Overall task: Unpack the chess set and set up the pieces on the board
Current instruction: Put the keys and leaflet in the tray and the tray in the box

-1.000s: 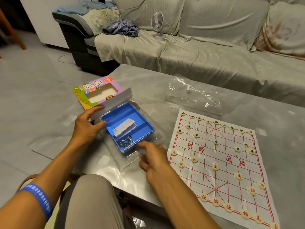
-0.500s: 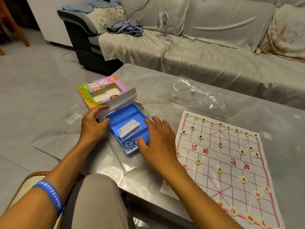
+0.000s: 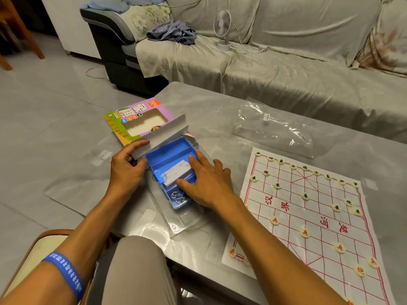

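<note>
Left hand [image 3: 126, 170] pinching the box [image 3: 141, 122] flap, right hand [image 3: 207, 183] spread flat over the blue tray [image 3: 169, 148], beside the board [image 3: 308, 216].

Soft, even indoor light, fairly dim, no hard shadows.
Pale glare on the glossy table [image 3: 193, 106] and clear bag [image 3: 273, 126]; wide-angle bending at the edges; slightly soft overall, mild blur on far sofa [image 3: 286, 69].

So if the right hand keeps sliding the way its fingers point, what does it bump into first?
Probably the raised grey flap of the colourful box; the right hand lies across the blue tray, fingers aimed there.
</note>
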A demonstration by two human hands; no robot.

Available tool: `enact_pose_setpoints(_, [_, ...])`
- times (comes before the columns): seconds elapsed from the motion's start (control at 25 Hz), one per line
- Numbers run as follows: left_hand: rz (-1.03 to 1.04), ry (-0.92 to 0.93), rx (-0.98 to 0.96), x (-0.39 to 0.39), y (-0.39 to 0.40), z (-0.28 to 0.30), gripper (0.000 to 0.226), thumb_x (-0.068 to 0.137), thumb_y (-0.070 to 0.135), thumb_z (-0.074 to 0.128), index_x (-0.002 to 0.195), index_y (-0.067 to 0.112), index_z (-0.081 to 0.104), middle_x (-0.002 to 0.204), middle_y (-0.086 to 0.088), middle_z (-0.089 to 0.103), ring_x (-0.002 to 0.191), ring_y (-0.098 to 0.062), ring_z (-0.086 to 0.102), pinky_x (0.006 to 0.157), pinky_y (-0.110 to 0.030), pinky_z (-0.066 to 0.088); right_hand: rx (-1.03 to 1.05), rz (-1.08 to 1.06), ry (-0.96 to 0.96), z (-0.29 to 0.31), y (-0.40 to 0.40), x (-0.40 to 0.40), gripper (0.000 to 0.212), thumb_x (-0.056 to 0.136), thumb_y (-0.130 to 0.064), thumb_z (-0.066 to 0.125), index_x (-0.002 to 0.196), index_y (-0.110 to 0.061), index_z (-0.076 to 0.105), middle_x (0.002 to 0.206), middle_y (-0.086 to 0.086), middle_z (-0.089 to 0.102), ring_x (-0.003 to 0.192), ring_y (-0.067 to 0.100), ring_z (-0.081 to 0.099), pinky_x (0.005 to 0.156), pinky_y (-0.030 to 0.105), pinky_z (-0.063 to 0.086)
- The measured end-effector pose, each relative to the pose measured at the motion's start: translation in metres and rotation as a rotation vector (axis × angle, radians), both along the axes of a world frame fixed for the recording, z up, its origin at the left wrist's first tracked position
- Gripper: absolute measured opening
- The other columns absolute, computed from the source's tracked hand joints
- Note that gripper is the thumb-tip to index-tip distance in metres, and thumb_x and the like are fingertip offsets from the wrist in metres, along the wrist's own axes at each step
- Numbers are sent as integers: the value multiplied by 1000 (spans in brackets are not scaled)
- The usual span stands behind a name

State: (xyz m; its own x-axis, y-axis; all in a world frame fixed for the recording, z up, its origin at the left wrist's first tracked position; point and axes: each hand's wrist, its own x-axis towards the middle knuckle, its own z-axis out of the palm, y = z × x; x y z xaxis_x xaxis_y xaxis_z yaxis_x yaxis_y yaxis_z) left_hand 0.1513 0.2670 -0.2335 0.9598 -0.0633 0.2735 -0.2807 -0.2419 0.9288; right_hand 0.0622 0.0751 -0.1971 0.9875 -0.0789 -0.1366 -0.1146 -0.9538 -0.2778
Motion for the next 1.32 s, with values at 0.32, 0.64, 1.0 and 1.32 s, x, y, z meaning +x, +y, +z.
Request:
enact_pose_setpoints(0.32, [-18, 36, -58, 0, -1, -1, 41, 91, -6, 52, 121, 21, 60, 127, 11, 53, 103, 16, 52, 75, -11, 52, 72, -187, -248, -4, 6, 1, 54, 91, -49, 53, 131, -15, 43, 130, 6, 48, 116, 23, 43, 95, 36, 37])
enact_pose_setpoints(0.64, [-41, 63, -71, -3, 0, 0, 38, 94, -1, 51, 124, 22, 59, 126, 14, 51, 102, 17, 52, 74, -12, 53, 105, -225, -203, -2, 2, 0, 43, 95, -42, 48, 129, -14, 50, 124, 8, 47, 112, 24, 43, 90, 35, 40])
enact_pose_setpoints(1.0, [-58, 94, -107, -5, -1, 3, 36, 95, 1, 50, 124, 21, 58, 121, 25, 49, 106, 15, 51, 75, -15, 55, 42, -187, -48, 2, -13, 14, 38, 98, -38, 45, 132, -21, 51, 129, 6, 46, 116, 27, 47, 98, 42, 41])
enact_pose_setpoints(1.32, [-44, 108, -105, -5, -2, 4, 36, 96, 2, 49, 124, 22, 59, 121, 25, 50, 106, 12, 52, 75, -16, 55, 419, -235, 149, 17, -27, 33, 23, 93, -21, 54, 108, -6, 63, 110, 15, 64, 93, 25, 61, 81, 39, 53])
